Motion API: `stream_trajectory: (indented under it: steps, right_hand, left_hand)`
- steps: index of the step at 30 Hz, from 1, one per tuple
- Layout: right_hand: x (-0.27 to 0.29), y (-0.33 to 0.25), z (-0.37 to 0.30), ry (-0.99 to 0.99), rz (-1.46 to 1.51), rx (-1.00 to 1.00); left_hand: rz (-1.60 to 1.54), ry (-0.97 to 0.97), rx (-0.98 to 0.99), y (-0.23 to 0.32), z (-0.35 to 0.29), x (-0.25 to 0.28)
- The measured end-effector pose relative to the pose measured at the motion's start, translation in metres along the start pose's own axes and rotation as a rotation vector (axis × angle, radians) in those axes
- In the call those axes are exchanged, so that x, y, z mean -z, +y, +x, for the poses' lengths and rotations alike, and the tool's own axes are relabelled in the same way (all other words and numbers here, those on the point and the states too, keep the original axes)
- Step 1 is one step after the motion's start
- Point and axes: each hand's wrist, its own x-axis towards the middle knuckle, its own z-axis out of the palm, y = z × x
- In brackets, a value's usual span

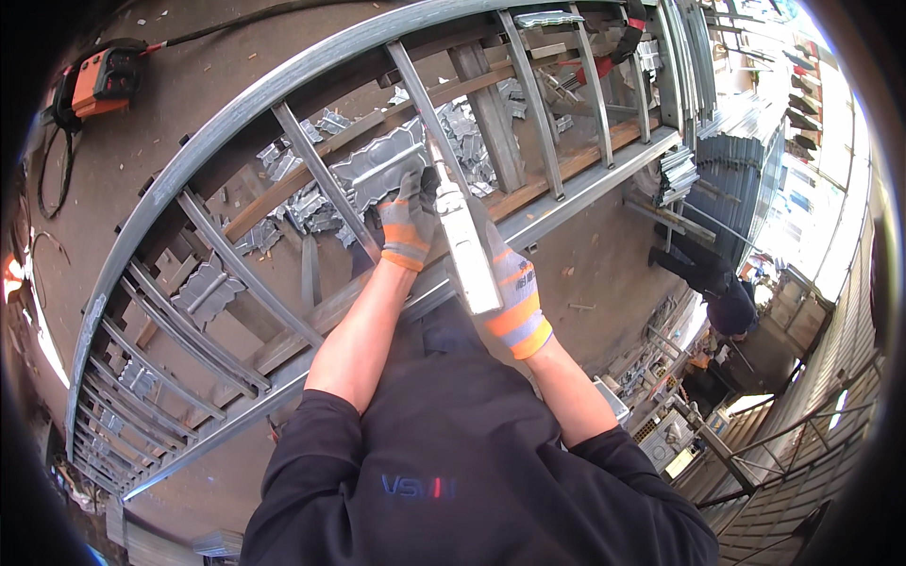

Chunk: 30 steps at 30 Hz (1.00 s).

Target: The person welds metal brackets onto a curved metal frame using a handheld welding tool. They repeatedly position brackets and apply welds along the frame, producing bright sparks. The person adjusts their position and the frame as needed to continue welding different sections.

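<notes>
My right hand (pixel 514 297), in a grey and orange glove, grips a silver-white welding torch (pixel 469 250) with a narrow nozzle pointing forward. The nozzle tip is close to a flat bar of the metal frame (pixel 420 90). Beside it, my left hand (pixel 408 226), gloved the same way, is closed at the edge of a scalloped grey metal ornament plate (pixel 363 174). That plate carries a short rod across its face and sits between two bars. The torch and glove partly hide the fingers of both hands.
More ornament plates (pixel 462 132) lie in a heap under the frame. An orange machine (pixel 106 80) with a cable stands on the floor at far left. Another person's dark and red sleeve (pixel 630 38) reaches in at the top. A dark-clothed person (pixel 722 297) bends near stacked metal tubes (pixel 736 170).
</notes>
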Motion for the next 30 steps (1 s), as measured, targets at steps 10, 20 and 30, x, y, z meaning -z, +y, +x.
stream_trajectory:
  steps: [10,20,30]
  right_hand:
    - [-0.004,0.002,0.010,-0.032,-0.088,0.024]
    - [-0.008,0.000,0.018,0.006,-0.060,0.022]
    - [-0.010,0.007,0.025,-0.049,-0.128,0.014]
  left_hand:
    - [0.005,-0.076,0.036,0.014,-0.007,-0.032]
    - [-0.047,-0.083,0.032,0.004,0.026,-0.001]
    - [-0.077,-0.074,0.088,0.006,0.008,-0.018]
